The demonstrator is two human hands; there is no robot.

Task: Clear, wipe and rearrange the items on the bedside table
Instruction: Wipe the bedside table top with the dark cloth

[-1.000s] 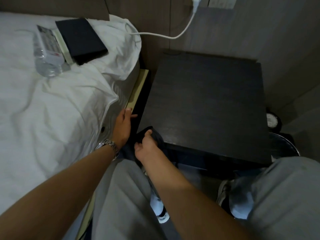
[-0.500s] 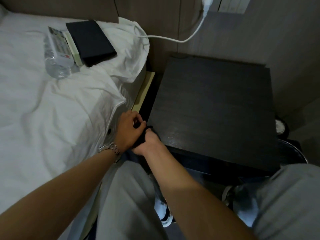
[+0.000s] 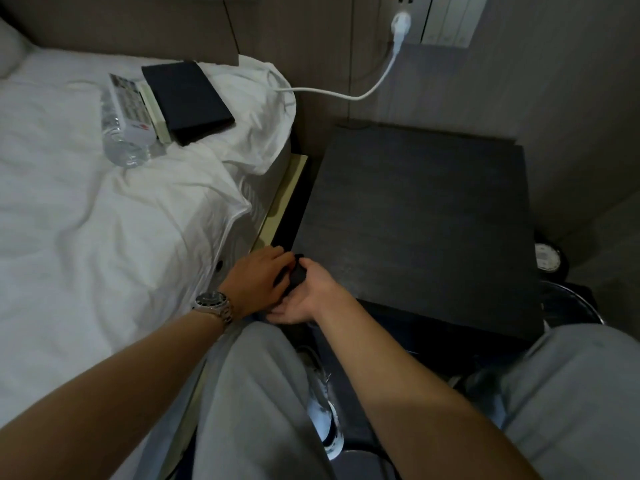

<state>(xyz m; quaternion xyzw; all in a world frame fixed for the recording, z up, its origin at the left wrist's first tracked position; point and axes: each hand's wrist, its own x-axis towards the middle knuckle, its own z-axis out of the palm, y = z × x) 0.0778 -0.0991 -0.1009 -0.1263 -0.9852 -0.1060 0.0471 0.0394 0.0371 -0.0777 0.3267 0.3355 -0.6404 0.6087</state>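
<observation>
Left hand (image 3: pixel 258 282) and right hand (image 3: pixel 306 296) grip dark cloth (image 3: pixel 294 275)

The label on the water bottle (image 3: pixel 130 109) is too blurred to read.

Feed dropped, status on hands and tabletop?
Left hand, right hand both gripping dark cloth at bedside table corner. Nothing in the way.

dark square table (image 3: pixel 415 216) stands beside the bed; dark cloth (image 3: pixel 294 277) bunched at its near left corner; book (image 3: pixel 187 98), remote (image 3: pixel 130 107), bottle (image 3: pixel 119 140) lie on the bed.
</observation>
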